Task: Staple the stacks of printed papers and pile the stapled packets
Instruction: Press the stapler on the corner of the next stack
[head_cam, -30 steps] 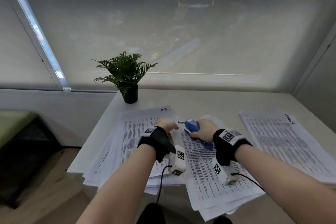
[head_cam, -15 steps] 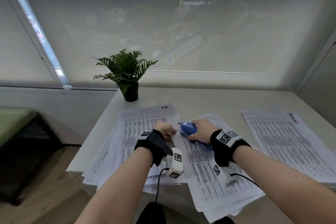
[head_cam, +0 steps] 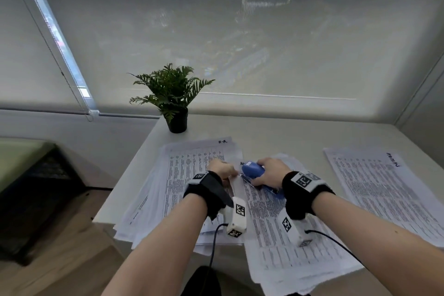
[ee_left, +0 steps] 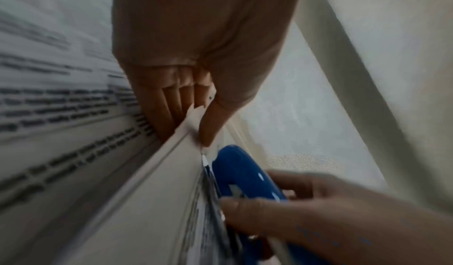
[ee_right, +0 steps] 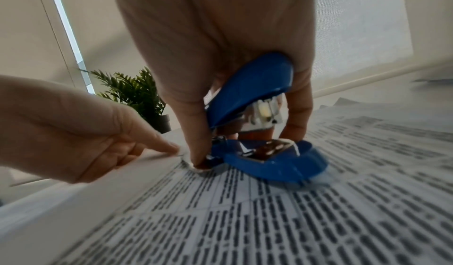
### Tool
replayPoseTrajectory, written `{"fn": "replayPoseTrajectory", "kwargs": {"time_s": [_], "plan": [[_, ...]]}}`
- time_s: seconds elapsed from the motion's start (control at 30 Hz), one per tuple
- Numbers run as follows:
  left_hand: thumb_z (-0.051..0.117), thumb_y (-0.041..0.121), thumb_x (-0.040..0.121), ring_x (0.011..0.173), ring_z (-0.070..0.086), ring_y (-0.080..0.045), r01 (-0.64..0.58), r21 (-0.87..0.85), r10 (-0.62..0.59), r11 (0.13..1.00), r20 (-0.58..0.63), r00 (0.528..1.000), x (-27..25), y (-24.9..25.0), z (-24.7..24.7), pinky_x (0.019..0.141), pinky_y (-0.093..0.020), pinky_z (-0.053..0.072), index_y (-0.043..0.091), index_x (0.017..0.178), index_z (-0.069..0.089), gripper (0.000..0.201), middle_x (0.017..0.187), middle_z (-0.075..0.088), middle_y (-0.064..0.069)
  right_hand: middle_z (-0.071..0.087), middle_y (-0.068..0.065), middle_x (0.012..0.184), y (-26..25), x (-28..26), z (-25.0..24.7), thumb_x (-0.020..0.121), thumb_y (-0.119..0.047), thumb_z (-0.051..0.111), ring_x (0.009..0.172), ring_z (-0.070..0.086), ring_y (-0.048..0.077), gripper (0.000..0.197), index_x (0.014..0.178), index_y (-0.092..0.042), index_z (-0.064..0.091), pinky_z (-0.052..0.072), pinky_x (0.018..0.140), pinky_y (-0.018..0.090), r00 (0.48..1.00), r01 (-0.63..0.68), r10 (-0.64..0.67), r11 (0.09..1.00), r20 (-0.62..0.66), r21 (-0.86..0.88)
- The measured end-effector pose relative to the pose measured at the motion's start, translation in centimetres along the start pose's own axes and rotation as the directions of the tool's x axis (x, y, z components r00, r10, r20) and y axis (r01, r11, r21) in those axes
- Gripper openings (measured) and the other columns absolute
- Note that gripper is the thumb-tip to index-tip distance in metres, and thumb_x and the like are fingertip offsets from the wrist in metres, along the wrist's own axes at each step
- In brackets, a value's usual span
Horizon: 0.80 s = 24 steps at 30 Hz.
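Right hand (head_cam: 270, 172) gripped blue stapler (head_cam: 252, 170) over middle paper stack's (head_cam: 276, 218) 11 o'clock corner. Left hand (head_cam: 222, 169) pinched that stack's edge, at stapler's 9 o'clock. Stack lay on surface (head_cam: 276, 137).

The printed papers (head_cam: 382, 190) carry text too blurred to read.

Landmark: stapler (head_cam: 252, 170), sitting on the top left corner of the middle paper stack (head_cam: 288, 235). Right hand (head_cam: 271, 173) on the stapler, left hand (head_cam: 222, 169) just left of it, at the stack's edge. Another paper stack (head_cam: 173, 175) lies left of the stapler, a third (head_cam: 384, 190) well to its right. Potted plant (head_cam: 171, 96) behind and left, near the table (head_cam: 276, 134) back edge.
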<state>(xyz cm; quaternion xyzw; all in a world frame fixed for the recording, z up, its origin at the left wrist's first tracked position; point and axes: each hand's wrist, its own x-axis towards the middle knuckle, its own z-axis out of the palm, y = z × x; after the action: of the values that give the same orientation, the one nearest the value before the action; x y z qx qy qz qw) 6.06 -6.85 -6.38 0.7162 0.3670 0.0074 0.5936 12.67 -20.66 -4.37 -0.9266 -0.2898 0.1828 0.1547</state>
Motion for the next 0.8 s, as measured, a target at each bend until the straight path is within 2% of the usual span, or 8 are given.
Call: {"fn": "replayPoseTrajectory", "kwargs": {"time_s": [0.03,0.1,0.2,0.27,0.37,0.5,0.63,0.8], "plan": [[0.069,0.003,0.078,0.085,0.063,-0.023,-0.059,0.16,0.064,0.985,-0.026,0.998,-0.3,0.3,0.0,0.074,-0.03,0.05,0.005,0.089,0.059,0.015,0.094,0.06,-0.014,0.068,0.009,0.108,-0.1,-0.1,0.1,0.073,-0.029,0.076,0.083,0.056,0.021,0.043,0.111,-0.014,0.063,0.04,0.07,0.023,1.0,-0.006,0.006,1.0,0.007,-0.013],[0.068,0.011,0.079,0.116,0.052,-0.028,-0.178,0.482,0.22,0.858,-0.032,0.975,-0.6,0.5,-0.2,0.097,-0.036,0.046,0.011,0.126,0.047,0.051,0.124,0.053,-0.013,0.067,0.009,0.11,-0.1,-0.2,0.5,0.075,-0.031,0.073,0.088,0.058,0.023,0.043,0.113,-0.014,0.062,0.039,0.071,0.024,1.0,-0.002,0.003,0.998,0.017,-0.058],[0.066,0.024,0.083,0.135,0.031,-0.027,-0.327,0.752,0.38,0.573,0.11,0.918,-1.8,0.3,-1.1,0.11,-0.05,0.031,0.028,0.139,0.036,0.063,0.144,0.036,-0.004,0.067,0.008,0.111,-0.1,-0.5,0.7,0.077,-0.032,0.071,0.095,0.062,0.025,0.041,0.112,-0.015,0.062,0.039,0.072,0.024,1.0,0.012,-0.012,0.996,-0.001,-0.088],[0.057,0.039,0.089,0.145,0.017,-0.024,-0.351,0.83,0.298,0.435,0.235,0.925,-1.9,-0.6,-1.9,0.115,-0.059,0.016,0.03,0.146,0.027,0.065,0.154,0.028,0.001,0.067,0.008,0.109,-0.2,-0.5,0.6,0.077,-0.032,0.071,0.087,0.058,0.023,0.04,0.112,-0.014,0.061,0.039,0.072,0.024,1.0,0.002,-0.002,0.998,-0.008,-0.065],[0.043,0.059,0.091,0.149,-0.002,-0.024,-0.321,0.901,0.15,0.291,0.288,0.946,-1.6,-1.9,-2.6,0.112,-0.067,0.002,0.035,0.151,0.006,0.074,0.161,0.002,0.008,0.066,0.008,0.109,-0.6,-0.5,0.7,0.079,-0.034,0.071,0.083,0.052,0.02,0.041,0.112,-0.013,0.06,0.038,0.072,0.024,1.0,-0.008,0.008,0.999,-0.003,-0.045],[0.044,0.065,0.086,0.148,-0.006,-0.025,-0.29,0.9,0.084,0.324,0.278,0.957,-1.6,-2.1,-2.7,0.111,-0.069,0.005,0.042,0.149,0.002,0.079,0.16,-0.012,-0.001,0.066,0.009,0.109,-1.4,-0.1,1.0,0.078,-0.033,0.07,0.084,0.052,0.021,0.041,0.111,-0.011,0.061,0.04,0.071,0.025,1.0,-0.019,0.021,0.994,0.015,-0.111],[0.044,0.066,0.085,0.148,-0.007,-0.026,-0.271,0.907,0.067,0.322,0.264,0.962,-1.7,-2.0,-2.5,0.111,-0.068,0.005,0.043,0.149,0.002,0.079,0.16,-0.013,-0.004,0.068,0.011,0.108,-2.0,0.5,0.5,0.074,-0.03,0.073,0.089,0.061,0.025,0.043,0.11,-0.009,0.063,0.046,0.07,0.025,0.998,-0.049,0.055,0.986,0.035,-0.157],[0.045,0.064,0.086,0.148,-0.009,-0.026,-0.266,0.907,0.048,0.327,0.265,0.963,-2.1,-1.7,-2.6,0.11,-0.068,0.0,0.042,0.149,0.001,0.079,0.16,-0.014,-0.004,0.068,0.011,0.109,-2.4,0.9,0.4,0.073,-0.028,0.075,0.082,0.054,0.022,0.045,0.111,-0.007,0.063,0.043,0.069,0.025,0.996,-0.07,0.077,0.982,0.036,-0.173]]}}
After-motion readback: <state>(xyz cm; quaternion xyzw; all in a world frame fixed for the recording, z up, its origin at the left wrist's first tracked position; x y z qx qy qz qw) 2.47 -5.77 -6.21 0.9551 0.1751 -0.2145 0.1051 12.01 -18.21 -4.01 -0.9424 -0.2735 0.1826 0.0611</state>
